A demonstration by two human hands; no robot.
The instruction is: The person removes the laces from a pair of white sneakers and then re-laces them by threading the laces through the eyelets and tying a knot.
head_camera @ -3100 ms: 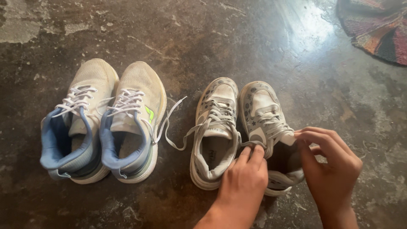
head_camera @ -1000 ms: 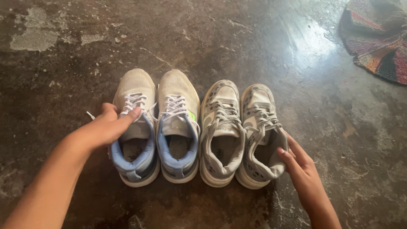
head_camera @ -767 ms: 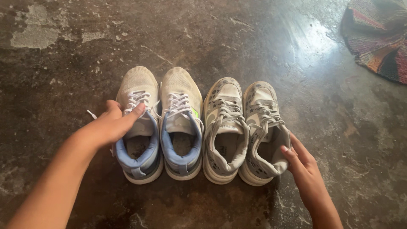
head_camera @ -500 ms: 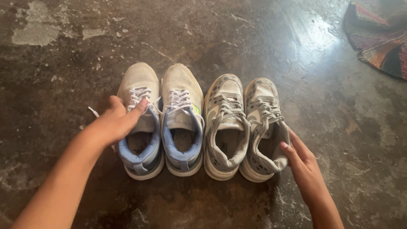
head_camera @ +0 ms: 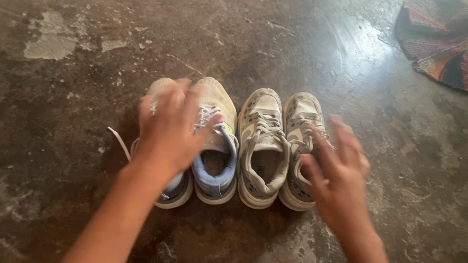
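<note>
Two pairs of sneakers stand side by side on the floor, toes pointing away from me. The left pair is beige with blue lining point(head_camera: 217, 146); the right pair is grey-white with dark speckles point(head_camera: 263, 141). My left hand point(head_camera: 168, 129) hovers, blurred, over the leftmost beige shoe, fingers spread, hiding most of it. My right hand point(head_camera: 339, 170) is open and blurred at the outer side of the rightmost speckled shoe point(head_camera: 301, 122), covering its heel. Neither hand grips anything.
The floor is dark, worn concrete point(head_camera: 97, 73) with pale patches. A striped, multicoloured rug point(head_camera: 434, 44) lies at the top right corner. A loose white lace end point(head_camera: 117, 141) sticks out left of the beige pair.
The two pairs, apart three seconds ago, now sit pressed together in one row. Both hands have lifted off the outer shoes and are moving, blurred, with fingers spread.
</note>
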